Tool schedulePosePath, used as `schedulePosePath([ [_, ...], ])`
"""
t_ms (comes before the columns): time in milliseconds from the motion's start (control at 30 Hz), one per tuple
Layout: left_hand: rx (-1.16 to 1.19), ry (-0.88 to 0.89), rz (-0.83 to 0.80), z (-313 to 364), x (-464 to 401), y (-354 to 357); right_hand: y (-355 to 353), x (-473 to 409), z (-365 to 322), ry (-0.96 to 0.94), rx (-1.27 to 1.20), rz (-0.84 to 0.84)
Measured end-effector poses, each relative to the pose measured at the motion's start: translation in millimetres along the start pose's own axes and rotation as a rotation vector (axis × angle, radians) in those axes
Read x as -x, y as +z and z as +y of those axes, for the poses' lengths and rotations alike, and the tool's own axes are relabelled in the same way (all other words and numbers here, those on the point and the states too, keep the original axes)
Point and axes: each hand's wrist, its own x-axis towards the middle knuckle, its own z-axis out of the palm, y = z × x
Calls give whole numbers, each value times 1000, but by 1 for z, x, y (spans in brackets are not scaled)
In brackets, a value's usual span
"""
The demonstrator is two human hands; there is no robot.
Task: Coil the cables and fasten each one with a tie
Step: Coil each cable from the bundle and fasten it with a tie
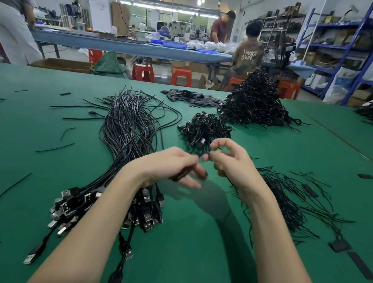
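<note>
My left hand (174,165) grips a small coiled black cable (181,173), blurred by motion, above the green table (193,254). My right hand (229,161) is just to its right, thumb and fingers pinching a thin black tie (204,154) at the coil's top end. A long bundle of uncoiled black USB cables (125,136) lies to the left, plugs fanned out near my left forearm. A loose heap of black ties (288,202) lies under and right of my right wrist.
A small pile of coiled cables (204,129) lies just beyond my hands, a tall pile (256,102) behind it. Flat black strips (191,97) lie at the far middle. Stray ties scatter the left side. People work at a far bench.
</note>
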Motion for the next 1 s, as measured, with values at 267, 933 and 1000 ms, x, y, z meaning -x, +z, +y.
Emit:
schedulePosePath([
  [267, 803, 243, 309, 5, -17, 14, 15, 9, -7, 55, -71, -351],
  [933, 973, 173, -40, 16, 8, 14, -10, 1, 8, 70, -276, -251],
  [1000, 882, 163, 10, 14, 6, 14, -8, 1, 8, 100, -263, -220],
])
